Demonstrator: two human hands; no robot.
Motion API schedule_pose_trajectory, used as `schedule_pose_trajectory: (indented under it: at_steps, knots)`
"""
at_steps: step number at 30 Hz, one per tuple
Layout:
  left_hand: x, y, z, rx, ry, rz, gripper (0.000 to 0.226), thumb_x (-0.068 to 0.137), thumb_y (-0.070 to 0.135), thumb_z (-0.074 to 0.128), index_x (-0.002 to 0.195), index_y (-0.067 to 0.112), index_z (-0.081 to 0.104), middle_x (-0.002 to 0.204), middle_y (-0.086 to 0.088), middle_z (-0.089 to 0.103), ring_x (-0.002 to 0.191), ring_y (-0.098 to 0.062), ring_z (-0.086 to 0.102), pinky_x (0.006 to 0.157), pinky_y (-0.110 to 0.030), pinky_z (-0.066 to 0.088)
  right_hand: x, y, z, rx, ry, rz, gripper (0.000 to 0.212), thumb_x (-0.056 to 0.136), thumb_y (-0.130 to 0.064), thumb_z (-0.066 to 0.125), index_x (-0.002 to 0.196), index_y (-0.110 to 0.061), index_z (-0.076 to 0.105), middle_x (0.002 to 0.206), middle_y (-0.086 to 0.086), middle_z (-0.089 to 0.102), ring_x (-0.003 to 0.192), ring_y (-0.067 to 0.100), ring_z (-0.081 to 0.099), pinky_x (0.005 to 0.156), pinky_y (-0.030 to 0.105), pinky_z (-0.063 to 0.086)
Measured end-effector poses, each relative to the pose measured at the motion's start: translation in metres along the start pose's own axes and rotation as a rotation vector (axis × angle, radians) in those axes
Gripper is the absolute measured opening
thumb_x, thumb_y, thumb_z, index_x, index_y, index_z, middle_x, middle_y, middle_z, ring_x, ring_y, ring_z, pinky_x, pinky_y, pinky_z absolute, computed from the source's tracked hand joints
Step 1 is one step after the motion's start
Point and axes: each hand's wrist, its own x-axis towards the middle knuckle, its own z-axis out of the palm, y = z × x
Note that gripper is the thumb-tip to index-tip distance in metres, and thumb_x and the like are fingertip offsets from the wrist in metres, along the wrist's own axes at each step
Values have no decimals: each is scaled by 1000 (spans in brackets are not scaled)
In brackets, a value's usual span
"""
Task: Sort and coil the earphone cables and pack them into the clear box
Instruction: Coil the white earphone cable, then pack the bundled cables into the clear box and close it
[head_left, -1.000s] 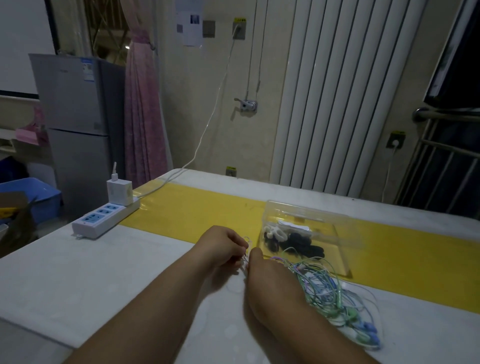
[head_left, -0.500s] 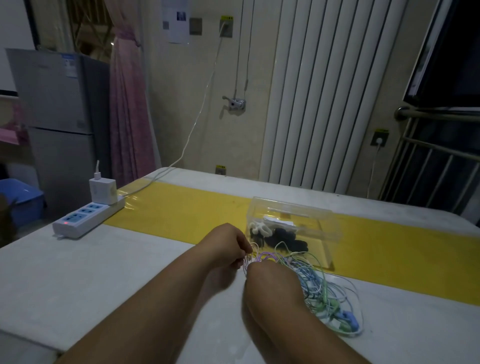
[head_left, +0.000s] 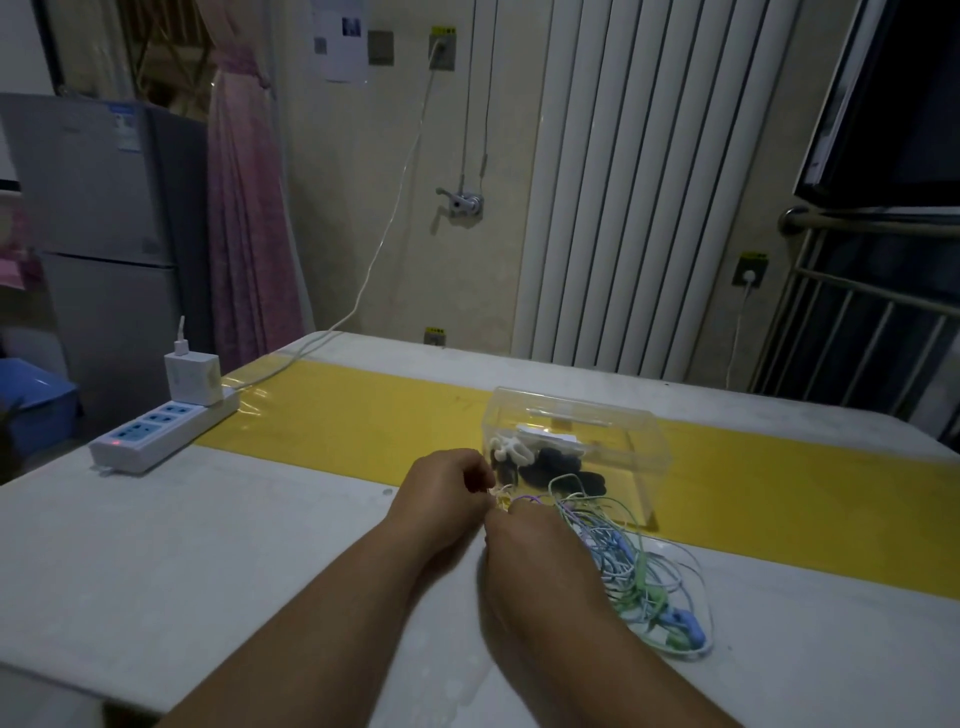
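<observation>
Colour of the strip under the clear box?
Yellow: the strip runs across the white table. Head view shows it plainly.

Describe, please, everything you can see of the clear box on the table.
The box is a rectangular, transparent container, plastic by its look, with rounded corners. It stands upright on the yellow strip of the table. Inside lie a white coil, black coils and a white slip. Whether a lid is on cannot be told. Loose cables lie just before its near side, one green loop overlapping it in view. The left hand and right hand pinch cables by its near left corner; contact cannot be told.
</observation>
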Motion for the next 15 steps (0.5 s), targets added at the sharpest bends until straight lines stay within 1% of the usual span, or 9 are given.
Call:
schedule_pose_trajectory:
  at_steps: [1,3,5,6,8,10,12,15]
  knots:
    - [-1,0,0,20,-11,5,14,72,17,76,77,28,68,73,14,60,73,-5,56,59,-7,35,0,0,-2,-45,-13,-17,29,93,-6,41,119,-5,56,119,14,55,113,32,52,74,37,35]
    - [-1,0,1,76,-25,12,9,73,21,76,78,28,73,76,14,56,75,-5,53,63,-17,36,-1,-1,-7,-134,-40,-57,32,93,-7,43,121,-4,58,122,15,56,117,33,48,87,38,40]
    - [-1,1,1,142,-13,29,7,73,26,76,80,29,74,79,11,50,77,-8,50,67,-22,35,1,-1,-8,-176,-51,-74,35,94,-8,42,125,-4,56,125,15,54,120,33,44,94,39,38]
    - [-1,1,0,153,-10,30,8,74,28,76,81,30,75,80,10,51,77,-9,50,67,-23,36,2,-1,-8,-187,-48,-73,36,94,-8,41,127,-4,55,126,15,52,120,33,43,95,40,37]
    - [-3,2,-2,134,-18,12,7,74,29,76,82,29,76,80,9,62,77,-9,55,68,-24,42,4,-1,-7,-176,-45,-58,37,94,-7,41,128,-3,55,126,15,50,120,34,44,95,40,39]
    - [-4,2,-4,102,-42,-9,7,73,26,75,80,27,76,81,8,70,76,-7,59,69,-23,46,6,1,-7,-112,-82,-37,35,93,-5,44,125,-4,58,124,15,54,116,33,52,91,39,43]
    - [-5,5,-8,68,-90,-33,6,71,23,75,76,26,76,76,10,70,75,-8,62,68,-22,47,9,3,-6,-36,-93,-15,32,90,-3,48,119,-5,61,120,13,59,110,32,58,86,38,46]
    - [-4,12,-18,16,-179,-60,5,69,20,76,69,25,75,65,10,69,64,-6,63,63,-22,48,12,5,-1,28,-76,-11,33,87,-4,51,117,-10,64,116,12,63,106,31,62,83,36,48]
